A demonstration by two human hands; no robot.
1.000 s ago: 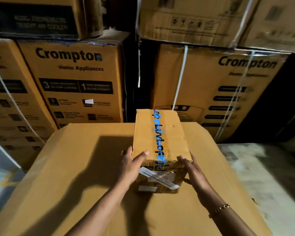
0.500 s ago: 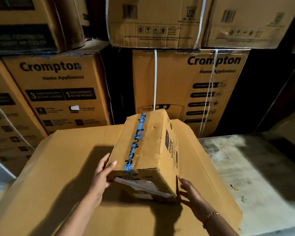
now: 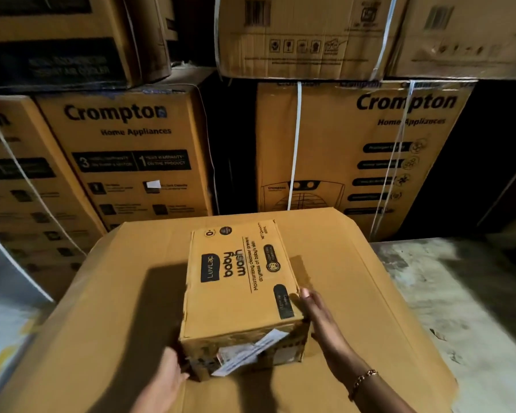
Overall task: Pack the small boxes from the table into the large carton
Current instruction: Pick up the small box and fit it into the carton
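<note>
A small brown box (image 3: 239, 293) printed "LuvLap baby wash" lies on a wide flat cardboard surface (image 3: 116, 308) in the middle of the view, printed side up, with a white label on its near end. My left hand (image 3: 167, 374) touches the box's near left bottom corner; how its fingers lie is blurred. My right hand (image 3: 319, 317) presses flat against the box's right side with straight fingers. A bracelet sits on my right wrist.
Tall Crompton cartons (image 3: 131, 156) with white straps are stacked just behind the cardboard surface, more cartons (image 3: 304, 37) piled above them. A pale worn tabletop (image 3: 459, 308) extends to the right. A dark gap lies at the far right.
The box has been rolled over to the left: the blue-taped face is out of sight and the printed side faces up. My left hand dropped to the near bottom corner.
</note>
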